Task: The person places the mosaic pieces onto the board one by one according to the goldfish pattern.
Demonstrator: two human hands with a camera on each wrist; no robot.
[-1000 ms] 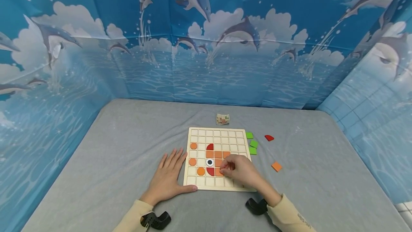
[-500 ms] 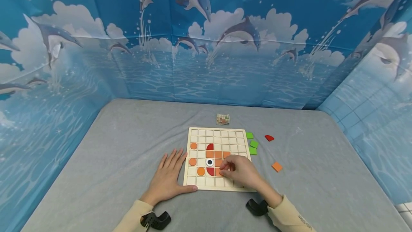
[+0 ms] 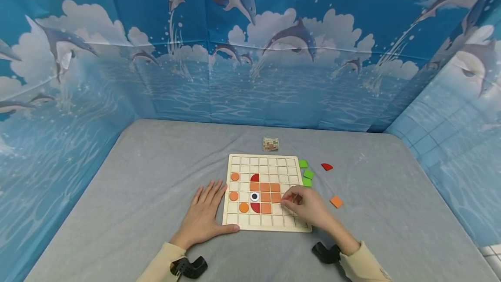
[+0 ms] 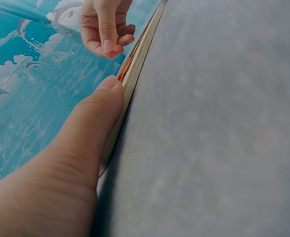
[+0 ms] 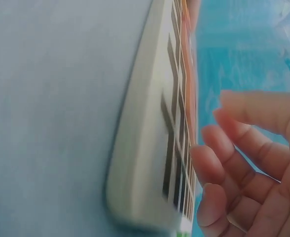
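A pale wooden grid board (image 3: 250,220) lies on the grey cloth. My left hand (image 3: 204,212) is spread flat at its left side, the fingers along the edge and the thumb on the near corner. Over the right part of the board hovers my right hand (image 3: 306,206), its fingers loosely bent and holding nothing. In the right wrist view its thumb and fingertips (image 5: 224,101) show nothing between them. Orange square tiles (image 3: 265,187), two red quarter-round tiles (image 3: 255,207), an eye disc (image 3: 255,196) and orange round tiles (image 3: 244,207) sit in the grid.
Several green tiles (image 3: 308,174) lie along the board's right edge. Farther right are a loose red quarter-round tile (image 3: 326,167) and an orange square (image 3: 336,202). A small pattern card (image 3: 270,144) lies beyond the board. A dolphin-print curtain (image 3: 250,86) surrounds the table.
My right hand has drawn back to the right from the orange squares, uncovering more of them. My left hand has kept its place.
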